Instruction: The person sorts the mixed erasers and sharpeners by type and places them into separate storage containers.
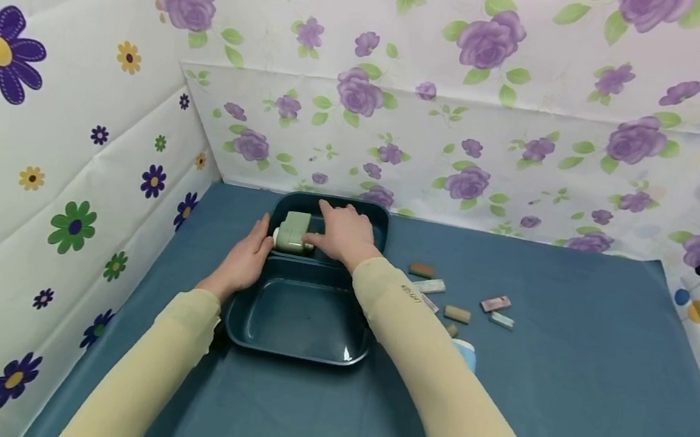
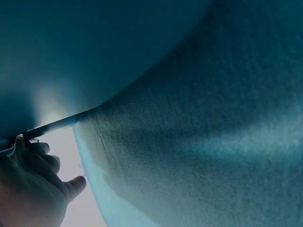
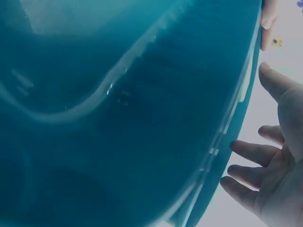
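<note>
Two dark blue trays stand one behind the other on the blue cloth. In the back tray (image 1: 384,216) lies a pale green blocky object (image 1: 295,229) with a white end; its kind is unclear. My left hand (image 1: 243,259) rests against that tray's left side, fingers along the outer wall, its thumb side near the white end. Over the back tray my right hand (image 1: 344,233) spreads its fingers, the thumb close to the green object's right side. The right wrist view shows these right fingers (image 3: 251,172) apart, holding nothing. The front tray (image 1: 294,349) holds nothing visible.
Right of the trays lie several small blocks, among them a brown one (image 1: 421,269), a tan one (image 1: 457,313) and a pink one (image 1: 495,304). A blue and white item (image 1: 465,353) is partly hidden by my right sleeve. Flowered sheets (image 1: 348,136) stand behind and at the left.
</note>
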A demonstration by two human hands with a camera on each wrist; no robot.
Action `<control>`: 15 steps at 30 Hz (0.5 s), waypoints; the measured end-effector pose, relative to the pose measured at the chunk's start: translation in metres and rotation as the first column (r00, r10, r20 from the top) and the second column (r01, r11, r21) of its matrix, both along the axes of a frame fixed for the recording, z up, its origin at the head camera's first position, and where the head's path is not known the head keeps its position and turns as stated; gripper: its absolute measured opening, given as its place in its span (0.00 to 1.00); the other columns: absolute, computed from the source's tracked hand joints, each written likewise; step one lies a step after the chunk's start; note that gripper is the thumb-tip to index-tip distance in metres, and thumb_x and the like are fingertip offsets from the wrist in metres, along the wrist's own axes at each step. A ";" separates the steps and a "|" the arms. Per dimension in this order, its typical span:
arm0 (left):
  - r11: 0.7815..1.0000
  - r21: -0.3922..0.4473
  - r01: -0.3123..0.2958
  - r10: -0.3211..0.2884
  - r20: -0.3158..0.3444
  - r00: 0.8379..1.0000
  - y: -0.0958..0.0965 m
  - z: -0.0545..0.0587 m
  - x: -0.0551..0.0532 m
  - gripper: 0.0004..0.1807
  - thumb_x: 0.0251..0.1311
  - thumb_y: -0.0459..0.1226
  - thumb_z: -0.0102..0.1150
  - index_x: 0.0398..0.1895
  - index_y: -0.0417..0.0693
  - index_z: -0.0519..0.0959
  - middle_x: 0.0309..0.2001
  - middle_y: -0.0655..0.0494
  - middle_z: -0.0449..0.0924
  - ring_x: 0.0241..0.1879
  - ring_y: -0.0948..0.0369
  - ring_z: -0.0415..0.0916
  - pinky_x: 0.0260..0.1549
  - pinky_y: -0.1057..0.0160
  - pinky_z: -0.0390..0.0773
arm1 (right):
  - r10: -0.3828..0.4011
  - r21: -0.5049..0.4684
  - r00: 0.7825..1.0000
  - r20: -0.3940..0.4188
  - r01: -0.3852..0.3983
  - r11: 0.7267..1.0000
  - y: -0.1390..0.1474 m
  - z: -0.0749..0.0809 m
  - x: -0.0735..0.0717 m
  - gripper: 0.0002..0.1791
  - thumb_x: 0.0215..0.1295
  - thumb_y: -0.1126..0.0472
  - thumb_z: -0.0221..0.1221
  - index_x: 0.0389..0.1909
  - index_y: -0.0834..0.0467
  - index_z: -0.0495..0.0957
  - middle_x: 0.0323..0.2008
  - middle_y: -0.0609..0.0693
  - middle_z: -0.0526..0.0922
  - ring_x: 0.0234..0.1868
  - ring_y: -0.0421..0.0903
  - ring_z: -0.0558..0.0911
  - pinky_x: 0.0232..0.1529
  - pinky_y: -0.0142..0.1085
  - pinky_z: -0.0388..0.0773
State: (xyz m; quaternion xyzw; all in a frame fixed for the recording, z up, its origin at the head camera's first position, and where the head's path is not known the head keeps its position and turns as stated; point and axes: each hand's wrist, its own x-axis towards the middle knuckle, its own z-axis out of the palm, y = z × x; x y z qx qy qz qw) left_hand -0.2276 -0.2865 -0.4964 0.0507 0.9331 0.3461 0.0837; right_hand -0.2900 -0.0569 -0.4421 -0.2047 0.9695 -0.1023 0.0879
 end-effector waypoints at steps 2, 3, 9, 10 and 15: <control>1.000 0.001 0.005 -0.005 -0.001 1.000 0.000 -0.001 0.000 0.35 0.90 0.46 0.27 0.88 0.43 0.32 0.87 0.40 0.30 0.85 0.43 0.29 0.82 0.38 0.39 | 0.003 0.001 1.000 -0.011 -0.003 1.000 0.006 0.002 0.001 0.48 0.75 0.28 0.57 0.87 0.45 0.55 0.75 0.51 0.76 0.80 0.57 0.65 0.74 0.54 0.71; 1.000 0.002 0.007 -0.007 -0.002 1.000 0.000 -0.002 -0.001 0.35 0.90 0.47 0.27 0.88 0.44 0.32 0.87 0.40 0.30 0.85 0.43 0.29 0.82 0.38 0.39 | 0.005 0.002 1.000 -0.017 -0.005 1.000 0.009 0.003 0.002 0.48 0.75 0.28 0.56 0.87 0.45 0.55 0.75 0.51 0.76 0.80 0.57 0.65 0.73 0.54 0.72; 1.000 0.000 0.009 -0.009 -0.008 1.000 -0.001 -0.004 -0.001 0.35 0.90 0.46 0.27 0.88 0.43 0.32 0.87 0.38 0.30 0.85 0.43 0.29 0.81 0.37 0.40 | 0.021 -0.055 1.000 -0.022 -0.022 0.998 0.039 0.010 0.008 0.43 0.78 0.32 0.55 0.86 0.45 0.59 0.72 0.51 0.79 0.79 0.59 0.66 0.61 0.55 0.82; 1.000 -0.002 0.009 -0.009 -0.009 1.000 -0.001 -0.004 -0.001 0.35 0.90 0.46 0.27 0.88 0.43 0.32 0.87 0.38 0.30 0.85 0.42 0.29 0.81 0.37 0.40 | 0.021 -0.065 1.000 -0.016 -0.022 0.998 0.046 0.011 0.009 0.42 0.79 0.32 0.55 0.86 0.46 0.60 0.72 0.52 0.79 0.78 0.60 0.67 0.60 0.55 0.82; 1.000 0.008 0.009 -0.009 -0.010 1.000 0.000 -0.002 0.001 0.35 0.90 0.45 0.28 0.88 0.42 0.32 0.87 0.37 0.30 0.85 0.42 0.29 0.81 0.36 0.40 | -0.005 -0.102 1.000 0.021 0.008 0.995 0.079 0.016 0.014 0.39 0.81 0.35 0.55 0.84 0.46 0.63 0.75 0.52 0.75 0.68 0.59 0.78 0.59 0.55 0.83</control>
